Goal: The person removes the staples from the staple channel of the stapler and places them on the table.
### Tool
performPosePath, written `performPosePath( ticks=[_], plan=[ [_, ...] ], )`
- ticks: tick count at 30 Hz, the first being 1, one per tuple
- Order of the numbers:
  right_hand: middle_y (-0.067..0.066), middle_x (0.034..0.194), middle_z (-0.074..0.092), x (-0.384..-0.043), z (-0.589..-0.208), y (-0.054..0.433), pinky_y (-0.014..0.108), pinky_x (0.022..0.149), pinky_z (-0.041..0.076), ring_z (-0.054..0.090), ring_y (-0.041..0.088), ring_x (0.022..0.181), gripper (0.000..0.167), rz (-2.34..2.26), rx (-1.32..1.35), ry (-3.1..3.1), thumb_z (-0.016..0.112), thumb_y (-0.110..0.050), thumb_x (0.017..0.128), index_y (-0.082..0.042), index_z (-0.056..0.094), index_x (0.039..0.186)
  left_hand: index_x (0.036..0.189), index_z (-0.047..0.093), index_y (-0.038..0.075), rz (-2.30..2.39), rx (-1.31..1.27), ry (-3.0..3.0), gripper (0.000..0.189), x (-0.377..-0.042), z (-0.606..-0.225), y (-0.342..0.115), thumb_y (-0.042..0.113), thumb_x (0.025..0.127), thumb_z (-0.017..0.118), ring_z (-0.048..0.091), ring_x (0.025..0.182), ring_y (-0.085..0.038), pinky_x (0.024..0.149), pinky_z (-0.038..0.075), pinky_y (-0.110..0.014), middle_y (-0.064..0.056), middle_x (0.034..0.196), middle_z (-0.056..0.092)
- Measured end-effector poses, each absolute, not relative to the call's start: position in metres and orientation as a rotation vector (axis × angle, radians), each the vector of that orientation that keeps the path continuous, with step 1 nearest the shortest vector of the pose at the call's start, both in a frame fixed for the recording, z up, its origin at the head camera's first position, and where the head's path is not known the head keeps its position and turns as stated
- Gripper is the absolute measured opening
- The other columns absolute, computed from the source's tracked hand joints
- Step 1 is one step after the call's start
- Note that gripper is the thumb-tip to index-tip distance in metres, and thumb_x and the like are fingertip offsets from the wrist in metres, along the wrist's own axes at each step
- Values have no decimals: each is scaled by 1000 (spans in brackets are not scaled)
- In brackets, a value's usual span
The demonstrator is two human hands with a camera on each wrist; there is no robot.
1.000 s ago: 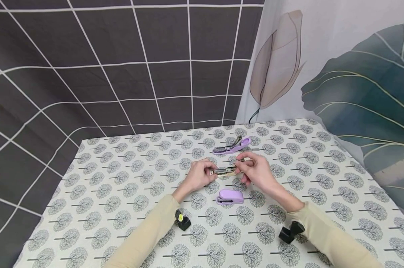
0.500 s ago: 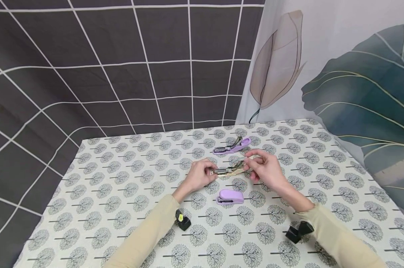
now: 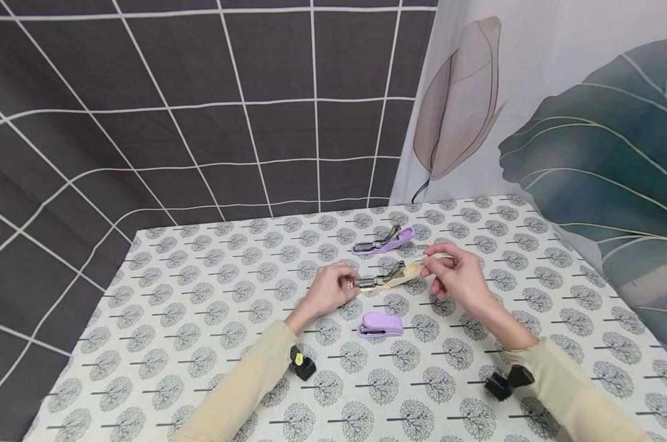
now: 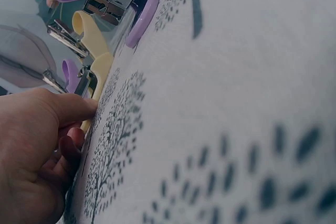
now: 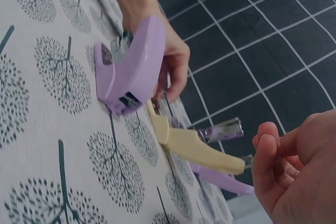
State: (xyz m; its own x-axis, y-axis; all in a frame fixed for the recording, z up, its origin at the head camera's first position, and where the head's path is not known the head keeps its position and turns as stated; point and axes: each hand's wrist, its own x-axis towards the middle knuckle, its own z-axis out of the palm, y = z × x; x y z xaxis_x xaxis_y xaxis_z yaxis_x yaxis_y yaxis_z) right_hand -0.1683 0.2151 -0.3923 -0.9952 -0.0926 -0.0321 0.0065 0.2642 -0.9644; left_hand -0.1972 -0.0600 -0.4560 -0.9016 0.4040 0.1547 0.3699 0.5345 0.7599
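Note:
My left hand pinches the front end of a pale yellow stapler, which lies opened out with its metal magazine raised. Beyond the yellow stapler's back end, my right hand pinches a thin silver strip, apparently staples, between thumb and finger. In the right wrist view the right hand mostly hides this strip. Behind lies an opened purple stapler, its metal part also tilted up. Nearer to me stands a closed purple stapler.
All the staplers rest on a table covered with a tree-print cloth. Another thin silver strip lies by the rear purple stapler. A dark checked curtain hangs behind the table, with a leaf-print curtain at right.
My right hand has drawn back to the right from the yellow stapler, carrying the silver strip. The left hand has kept its hold at the stapler's front end.

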Motion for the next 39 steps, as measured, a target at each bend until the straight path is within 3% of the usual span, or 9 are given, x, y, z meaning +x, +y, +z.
performPosePath(
  ticks=[9,20,39],
  plan=[
    [19,85,70,-170,-396,230,29,47,53,59,14,51,32,-1895,-57,2420,62,-7,99,9,51,124,103,72,1,1317,674,2711,24,-197,-456,-61,3,81,81,53,64,-6,59,49,-20,0,90,65],
    [22,87,70,-171,-408,243,28,48,53,60,13,52,34,-1848,10,2435,61,-7,99,10,50,127,103,73,1,1329,689,2712,24,-198,-457,-60,3,81,81,53,64,-6,59,49,-21,0,89,65],
    [16,87,70,-169,-429,254,32,49,55,61,15,56,34,-1719,91,2413,61,-10,100,6,52,128,103,72,1,1316,678,2712,24,-198,-458,-60,3,81,81,53,64,-6,59,49,-21,1,88,64]
  ],
)
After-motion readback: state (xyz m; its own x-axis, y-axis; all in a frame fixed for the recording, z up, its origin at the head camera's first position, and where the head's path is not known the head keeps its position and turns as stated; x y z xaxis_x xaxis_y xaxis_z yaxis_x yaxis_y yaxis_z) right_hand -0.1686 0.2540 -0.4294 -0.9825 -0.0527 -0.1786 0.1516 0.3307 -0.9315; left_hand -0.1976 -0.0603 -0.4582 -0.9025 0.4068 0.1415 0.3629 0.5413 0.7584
